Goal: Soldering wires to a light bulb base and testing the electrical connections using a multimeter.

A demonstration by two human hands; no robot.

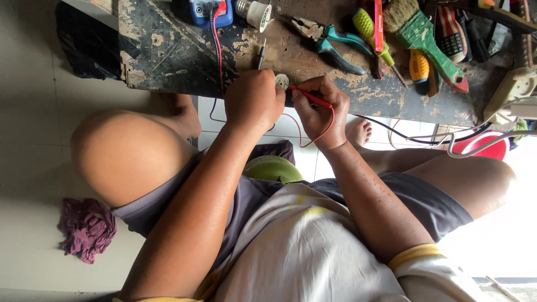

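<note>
The right hand (320, 112) pinches a red probe (311, 98), its tip pointing at a small round white part (282, 81) at the bench (168, 56) edge. The left hand (254, 99) is curled shut just beside that part; whether it grips anything cannot be told.

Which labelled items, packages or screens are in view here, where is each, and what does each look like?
Blue multimeter: far edge of the workbench, above the left hand; boxy blue case, pale front panel, red lead plugged in.
White bulb: right of the meter, lying on its side; white body with dark print.
Calculator: far right among the tools; dark keypad, striped red and white top.
</note>
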